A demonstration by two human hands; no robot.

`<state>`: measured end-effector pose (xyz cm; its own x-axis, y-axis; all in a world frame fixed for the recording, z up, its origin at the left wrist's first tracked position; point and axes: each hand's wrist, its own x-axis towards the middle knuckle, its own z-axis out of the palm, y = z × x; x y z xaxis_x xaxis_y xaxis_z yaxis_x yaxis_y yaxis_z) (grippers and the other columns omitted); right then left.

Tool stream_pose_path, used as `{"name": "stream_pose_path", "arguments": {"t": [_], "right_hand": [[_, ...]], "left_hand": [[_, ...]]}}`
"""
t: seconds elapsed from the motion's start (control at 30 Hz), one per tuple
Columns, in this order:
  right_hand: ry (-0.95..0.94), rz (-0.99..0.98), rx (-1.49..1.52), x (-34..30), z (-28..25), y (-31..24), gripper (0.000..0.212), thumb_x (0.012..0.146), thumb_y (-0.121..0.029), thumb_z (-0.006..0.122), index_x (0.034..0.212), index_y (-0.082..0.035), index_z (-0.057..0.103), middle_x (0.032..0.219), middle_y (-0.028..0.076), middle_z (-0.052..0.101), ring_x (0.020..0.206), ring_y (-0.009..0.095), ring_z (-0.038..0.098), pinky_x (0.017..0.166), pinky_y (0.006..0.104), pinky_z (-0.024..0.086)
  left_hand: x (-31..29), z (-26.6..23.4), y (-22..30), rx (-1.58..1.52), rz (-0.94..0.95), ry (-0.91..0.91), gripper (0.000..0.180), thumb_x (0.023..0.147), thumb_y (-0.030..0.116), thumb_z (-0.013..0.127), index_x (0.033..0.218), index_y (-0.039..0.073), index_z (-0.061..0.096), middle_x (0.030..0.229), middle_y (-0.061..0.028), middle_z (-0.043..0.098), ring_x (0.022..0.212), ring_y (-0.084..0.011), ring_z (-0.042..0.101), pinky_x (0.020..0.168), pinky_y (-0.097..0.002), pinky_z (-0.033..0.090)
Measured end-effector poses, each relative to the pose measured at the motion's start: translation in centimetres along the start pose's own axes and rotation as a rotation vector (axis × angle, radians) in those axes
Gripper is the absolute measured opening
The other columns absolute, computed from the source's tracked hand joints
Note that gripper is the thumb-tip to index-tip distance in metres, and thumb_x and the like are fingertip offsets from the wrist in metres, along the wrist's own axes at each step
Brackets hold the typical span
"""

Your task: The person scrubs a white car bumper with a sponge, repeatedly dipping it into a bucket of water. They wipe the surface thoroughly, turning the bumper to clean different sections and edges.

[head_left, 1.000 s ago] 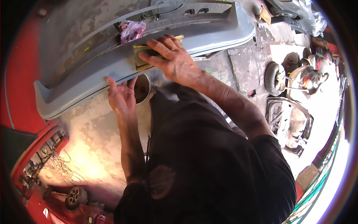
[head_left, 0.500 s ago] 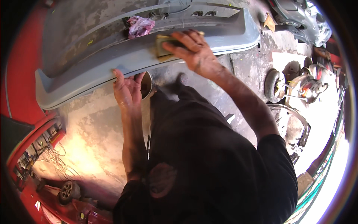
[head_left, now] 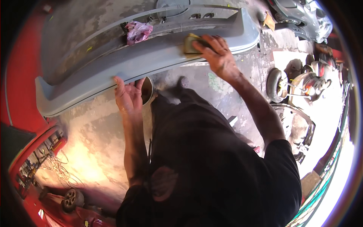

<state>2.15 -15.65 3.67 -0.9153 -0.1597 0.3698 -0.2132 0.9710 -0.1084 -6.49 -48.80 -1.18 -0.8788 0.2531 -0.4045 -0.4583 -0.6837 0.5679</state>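
A long grey car bumper [head_left: 151,59] with upturned ends stretches across the upper part of the head view. My right hand [head_left: 220,58] is closed round a yellowish sanding pad [head_left: 192,44], slightly blurred, which rests on the bumper's surface right of its middle. My left hand [head_left: 129,95], palm up, grips the bumper's near edge left of the middle; its thumb lies at the edge and the fingers run underneath. On the bumper's far side lies a crumpled pink and white cloth [head_left: 138,32].
Beside my left fingers, a round open container [head_left: 150,90] shows below the bumper. A red car panel [head_left: 22,72] stands at the left, with tangled cable [head_left: 56,166] nearby. Wheel parts [head_left: 278,85] lie on the floor at the right; a grey vehicle [head_left: 295,17] stands at far right.
My right hand and the sanding pad have moved to the right along the bumper. My left hand keeps its place at the edge.
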Motion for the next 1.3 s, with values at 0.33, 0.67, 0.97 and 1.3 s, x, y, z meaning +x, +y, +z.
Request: {"name": "stream_pose_path", "arguments": {"t": [0.33, 0.67, 0.97, 1.3], "right_hand": [[0.033, -0.108, 0.116, 5.2, 2.4, -9.2, 0.058, 0.079, -0.007, 0.07, 0.137, -0.017, 0.068, 0.135, 0.016, 0.061, 0.121, 0.036, 0.059, 0.108, 0.0525, 0.047], [0.073, -0.122, 0.157, 7.4, 3.0, -10.2, 0.056, 0.079, -0.005, 0.073, 0.133, -0.017, 0.071, 0.136, 0.015, 0.06, 0.117, 0.036, 0.059, 0.102, 0.0494, 0.051], [0.092, -0.046, 0.12, 6.0, 3.2, -7.9, 0.051, 0.081, -0.005, 0.074, 0.132, -0.015, 0.072, 0.135, 0.015, 0.062, 0.112, 0.035, 0.062, 0.1, 0.0477, 0.052], [0.03, 0.075, -0.02, 0.1, -1.4, 0.9, 0.05, 0.083, 0.001, 0.073, 0.132, -0.007, 0.069, 0.132, 0.017, 0.063, 0.111, 0.035, 0.063, 0.094, 0.0468, 0.055]], "left_hand": [[0.0, -0.4, 0.2, 0.005, -0.028, -0.057, 0.061, 0.106, 0.043, 0.059, 0.154, 0.009, 0.042, 0.156, -0.0114, 0.049, 0.143, -0.0335, 0.047, 0.118, -0.0584, 0.045], [0.2, -0.4, -0.3, -0.006, -0.011, -0.075, 0.059, 0.106, 0.043, 0.06, 0.152, 0.01, 0.044, 0.154, -0.0108, 0.051, 0.142, -0.0326, 0.049, 0.116, -0.0577, 0.047], [0.5, -0.1, -0.6, -0.016, 0.009, -0.032, 0.059, 0.105, 0.043, 0.062, 0.149, 0.007, 0.047, 0.147, -0.011, 0.057, 0.134, -0.0315, 0.056, 0.108, -0.0563, 0.053], [0.4, -0.2, -0.5, -0.012, 0.02, -0.1, 0.064, 0.105, 0.044, 0.06, 0.154, 0.008, 0.042, 0.157, -0.0115, 0.049, 0.144, -0.0368, 0.047, 0.117, -0.0595, 0.045]]}}
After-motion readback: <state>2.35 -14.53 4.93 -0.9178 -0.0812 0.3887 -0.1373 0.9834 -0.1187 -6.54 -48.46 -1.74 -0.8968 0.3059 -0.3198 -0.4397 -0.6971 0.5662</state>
